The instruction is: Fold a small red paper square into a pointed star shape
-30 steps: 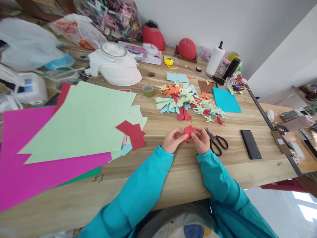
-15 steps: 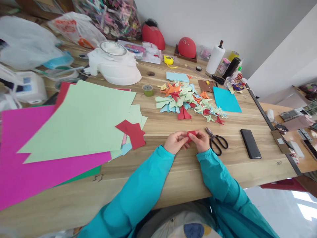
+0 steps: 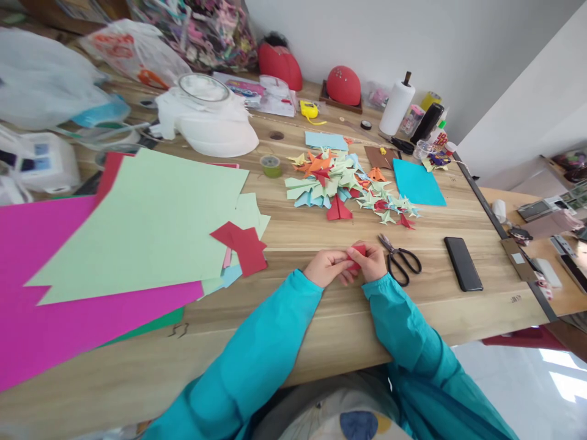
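Between my two hands is a small folded piece of red paper [image 3: 357, 253], held just above the table. My left hand [image 3: 326, 267] pinches its left side, with the fingers partly hidden behind it. My right hand [image 3: 372, 263] grips the other side, thumb pressed on the front. A pair of black-handled scissors [image 3: 400, 259] lies right beside my right hand. Beyond my hands spreads a heap of folded paper shapes [image 3: 339, 177] in pale green, orange, blue and red. Loose red paper pieces [image 3: 250, 250] rest to the left on pale green scraps.
Large pale green sheets [image 3: 151, 226] and a magenta sheet [image 3: 59, 324] cover the table's left side. A black phone [image 3: 463, 264] lies on the right. Farther back are a turquoise sheet [image 3: 419, 182], a green tape roll [image 3: 270, 166], a yellow tape measure [image 3: 309, 110] and a white paper roll [image 3: 397, 109].
The red paper has tilted and shifted slightly in my fingers. Both hands keep hold of it in nearly the same place. The view has moved a little.
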The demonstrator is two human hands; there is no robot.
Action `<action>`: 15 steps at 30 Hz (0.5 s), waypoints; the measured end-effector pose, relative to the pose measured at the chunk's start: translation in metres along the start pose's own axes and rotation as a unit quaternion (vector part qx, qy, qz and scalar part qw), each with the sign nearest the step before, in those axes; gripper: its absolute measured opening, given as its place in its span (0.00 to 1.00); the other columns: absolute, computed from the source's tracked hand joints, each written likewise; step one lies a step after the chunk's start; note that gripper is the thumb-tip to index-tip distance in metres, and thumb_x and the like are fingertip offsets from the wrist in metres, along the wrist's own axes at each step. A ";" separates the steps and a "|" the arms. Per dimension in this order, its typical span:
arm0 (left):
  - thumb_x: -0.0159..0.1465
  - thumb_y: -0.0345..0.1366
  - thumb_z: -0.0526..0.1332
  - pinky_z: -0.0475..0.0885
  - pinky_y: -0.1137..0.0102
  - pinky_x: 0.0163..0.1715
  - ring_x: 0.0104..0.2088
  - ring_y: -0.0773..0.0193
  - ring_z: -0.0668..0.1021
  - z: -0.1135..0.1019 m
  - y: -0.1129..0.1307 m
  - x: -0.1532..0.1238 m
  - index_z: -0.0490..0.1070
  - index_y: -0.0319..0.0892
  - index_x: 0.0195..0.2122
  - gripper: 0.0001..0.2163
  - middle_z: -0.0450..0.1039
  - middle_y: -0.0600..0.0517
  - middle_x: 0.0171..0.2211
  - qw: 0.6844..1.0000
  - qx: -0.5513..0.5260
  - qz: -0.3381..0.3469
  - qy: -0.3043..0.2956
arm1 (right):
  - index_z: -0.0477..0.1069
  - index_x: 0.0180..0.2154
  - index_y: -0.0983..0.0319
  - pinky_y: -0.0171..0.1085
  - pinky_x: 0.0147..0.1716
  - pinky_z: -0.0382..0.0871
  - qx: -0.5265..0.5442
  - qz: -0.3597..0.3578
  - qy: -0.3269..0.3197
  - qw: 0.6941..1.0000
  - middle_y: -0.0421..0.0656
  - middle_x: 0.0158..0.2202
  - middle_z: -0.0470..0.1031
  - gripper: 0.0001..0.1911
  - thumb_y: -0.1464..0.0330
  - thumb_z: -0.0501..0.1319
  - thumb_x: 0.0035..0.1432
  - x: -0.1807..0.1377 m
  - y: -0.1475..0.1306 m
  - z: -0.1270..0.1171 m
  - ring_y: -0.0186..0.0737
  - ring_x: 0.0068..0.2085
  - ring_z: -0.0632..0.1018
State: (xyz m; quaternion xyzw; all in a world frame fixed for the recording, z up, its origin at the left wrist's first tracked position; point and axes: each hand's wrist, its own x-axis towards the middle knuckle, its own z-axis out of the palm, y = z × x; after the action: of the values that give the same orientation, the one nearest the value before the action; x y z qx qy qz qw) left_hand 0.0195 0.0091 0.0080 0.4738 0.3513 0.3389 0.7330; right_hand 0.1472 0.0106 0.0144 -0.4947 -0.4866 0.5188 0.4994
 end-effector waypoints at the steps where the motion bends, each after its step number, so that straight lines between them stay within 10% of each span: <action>1: 0.46 0.45 0.65 0.72 0.69 0.19 0.20 0.63 0.76 0.000 0.001 0.000 0.70 0.33 0.26 0.17 0.74 0.47 0.22 1.000 -0.006 -0.007 -0.005 | 0.67 0.18 0.64 0.31 0.19 0.56 0.001 -0.001 0.000 1.000 0.37 0.17 0.64 0.14 0.61 0.64 0.41 0.000 0.000 0.000 0.28 0.20 0.63; 15: 0.40 0.35 0.69 0.75 0.67 0.26 0.26 0.60 0.78 0.003 0.007 -0.006 0.71 0.33 0.31 0.18 0.76 0.47 0.26 0.997 -0.049 -0.030 -0.047 | 0.67 0.18 0.65 0.30 0.15 0.52 0.051 0.056 0.035 0.997 0.36 0.14 0.63 0.15 0.59 0.65 0.40 0.003 0.010 -0.004 0.27 0.16 0.61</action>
State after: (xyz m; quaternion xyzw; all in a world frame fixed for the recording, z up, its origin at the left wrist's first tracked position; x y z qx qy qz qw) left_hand 0.0174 0.0048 0.0164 0.4416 0.3135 0.3115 0.7808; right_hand 0.1509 0.0132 0.0044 -0.5130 -0.4130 0.5522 0.5112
